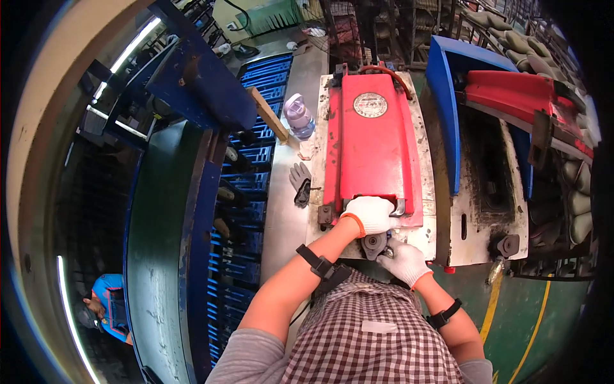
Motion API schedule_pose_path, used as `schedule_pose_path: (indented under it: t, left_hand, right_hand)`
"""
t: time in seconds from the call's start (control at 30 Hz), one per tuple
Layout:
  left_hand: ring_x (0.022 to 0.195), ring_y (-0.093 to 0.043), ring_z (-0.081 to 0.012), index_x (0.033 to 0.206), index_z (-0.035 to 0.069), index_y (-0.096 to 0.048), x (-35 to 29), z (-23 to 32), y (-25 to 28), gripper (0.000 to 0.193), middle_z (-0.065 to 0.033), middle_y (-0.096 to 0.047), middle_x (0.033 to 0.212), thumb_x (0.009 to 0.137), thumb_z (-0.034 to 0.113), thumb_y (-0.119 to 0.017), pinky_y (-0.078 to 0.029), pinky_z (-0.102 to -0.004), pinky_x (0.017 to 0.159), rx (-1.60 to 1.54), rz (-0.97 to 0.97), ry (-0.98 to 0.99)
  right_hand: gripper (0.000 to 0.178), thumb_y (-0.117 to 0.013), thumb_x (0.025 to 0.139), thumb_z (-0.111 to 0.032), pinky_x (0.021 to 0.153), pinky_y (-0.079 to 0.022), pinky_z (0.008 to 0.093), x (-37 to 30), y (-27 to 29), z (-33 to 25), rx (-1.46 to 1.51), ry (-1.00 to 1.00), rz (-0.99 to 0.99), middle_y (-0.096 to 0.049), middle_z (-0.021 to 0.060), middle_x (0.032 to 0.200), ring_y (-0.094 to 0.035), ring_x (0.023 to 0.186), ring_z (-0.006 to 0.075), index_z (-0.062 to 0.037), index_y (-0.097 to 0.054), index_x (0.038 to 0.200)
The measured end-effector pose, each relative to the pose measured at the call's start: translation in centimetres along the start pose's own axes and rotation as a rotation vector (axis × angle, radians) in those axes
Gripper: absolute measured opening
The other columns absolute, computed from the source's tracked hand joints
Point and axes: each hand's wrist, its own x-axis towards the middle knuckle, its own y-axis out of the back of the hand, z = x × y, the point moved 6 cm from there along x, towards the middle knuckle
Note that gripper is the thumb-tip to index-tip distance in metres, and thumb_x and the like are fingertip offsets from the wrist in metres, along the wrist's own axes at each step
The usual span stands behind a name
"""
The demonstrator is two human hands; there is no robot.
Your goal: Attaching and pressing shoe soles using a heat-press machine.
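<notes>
A long red machine cover (pixel 374 147) with a round emblem lies closed over a pale base plate (pixel 425 153) right in front of me. My left hand (pixel 371 214), in a white glove with an orange cuff, is closed around the metal handle (pixel 400 207) at the cover's near end. Just below it, a dark rounded metal bracket (pixel 373 243) sticks out from the base's front edge. My right hand (pixel 407 261), also gloved in white, is beside this bracket. Its fingers are curled around a small metal part there, mostly hidden by the glove.
Left of the cover, a grey glove (pixel 299 175) and a purple-lidded bottle (pixel 299 116) rest on the metal table (pixel 279 221). Further left runs a blue slatted conveyor (pixel 265 89). A second red cover (pixel 511 89) stands raised at right. A person in blue (pixel 110 304) is far left.
</notes>
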Motion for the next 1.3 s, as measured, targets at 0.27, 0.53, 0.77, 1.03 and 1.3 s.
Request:
schedule_pose_path:
  t: [0.27,0.53,0.77,1.03,1.3]
  left_hand:
    - [0.095,-0.074,-0.039,0.098,0.002,-0.077,0.4,-0.5,-0.4,0.069,-0.0239,-0.075,0.1,0.091,0.068,-0.058,-0.057,-0.0487,0.089,-0.038,-0.006,0.007]
    - [0.095,-0.074,-0.0387,0.1,0.007,-0.077,0.0,-0.6,-0.8,0.057,-0.0217,-0.076,0.101,0.088,0.061,-0.06,-0.057,-0.0492,0.087,-0.038,0.063,0.009]
    - [0.096,-0.074,-0.0394,0.102,0.009,-0.077,0.1,-0.7,-0.7,0.053,-0.0221,-0.075,0.104,0.087,0.058,-0.06,-0.057,-0.0502,0.087,-0.046,0.041,0.013]
    - [0.098,-0.074,-0.0396,0.103,0.008,-0.077,0.0,-0.7,-0.4,0.055,-0.0236,-0.075,0.105,0.088,0.058,-0.059,-0.057,-0.05,0.088,-0.052,0.027,0.029]
    - [0.098,-0.074,-0.0387,0.103,0.008,-0.078,0.0,0.0,-0.1,0.052,-0.023,-0.075,0.105,0.088,0.054,-0.059,-0.058,-0.0494,0.089,-0.039,0.037,-0.001]
  right_hand:
    - [0.045,-0.076,0.086,-0.043,0.09,-0.058,0.0455,0.9,-0.8,0.6,0.168,-0.024,-0.098,-0.076,0.0211,0.1,-0.074,0.098,0.0384,-0.0102,-0.073,0.116]
    - [0.047,-0.077,0.086,-0.04,0.091,-0.058,0.0445,0.4,-0.7,0.3,0.145,-0.031,-0.077,-0.076,0.0199,0.107,-0.073,0.102,0.0383,-0.0076,-0.071,0.119]
    - [0.05,-0.078,0.085,-0.04,0.091,-0.058,0.0436,0.3,-0.6,0.3,0.171,-0.034,-0.066,-0.076,0.0202,0.108,-0.073,0.103,0.0385,-0.0048,-0.07,0.119]
    - [0.05,-0.081,0.086,-0.034,0.09,-0.056,0.0397,0.7,-0.7,0.4,0.167,-0.006,-0.055,-0.075,0.0222,0.105,-0.074,0.1,0.0347,0.0005,-0.068,0.12]
    - [0.049,-0.076,0.087,-0.039,0.096,-0.057,0.0428,0.3,-0.6,0.6,0.211,0.009,-0.047,-0.075,0.02,0.114,-0.072,0.108,0.0374,-0.0069,-0.071,0.124]
